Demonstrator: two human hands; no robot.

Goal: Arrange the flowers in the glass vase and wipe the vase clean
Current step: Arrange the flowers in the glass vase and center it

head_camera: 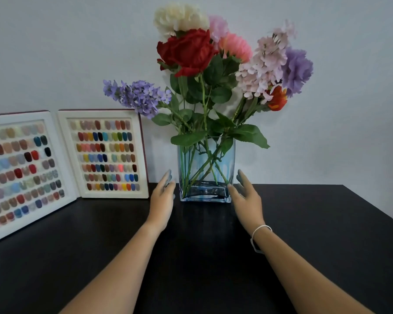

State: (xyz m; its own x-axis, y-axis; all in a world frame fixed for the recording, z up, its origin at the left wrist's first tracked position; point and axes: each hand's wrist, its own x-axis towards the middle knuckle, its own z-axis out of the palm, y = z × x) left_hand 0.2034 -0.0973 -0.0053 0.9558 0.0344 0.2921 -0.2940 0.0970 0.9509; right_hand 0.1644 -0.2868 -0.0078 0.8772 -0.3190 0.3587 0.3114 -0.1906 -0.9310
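- The vase of flowers stands at the table's twelve o'clock edge.
- Left hand, fingers straight, empty, sits at its nine o'clock.
- Right hand, likewise spread, at three o'clock.

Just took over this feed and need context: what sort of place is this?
Probably a nail salon or its display counter. Two white-framed boards of colored nail swatches lean against the wall on a dark table, beside a glass vase of flowers. Both hands, left hand and right hand, flank the vase.
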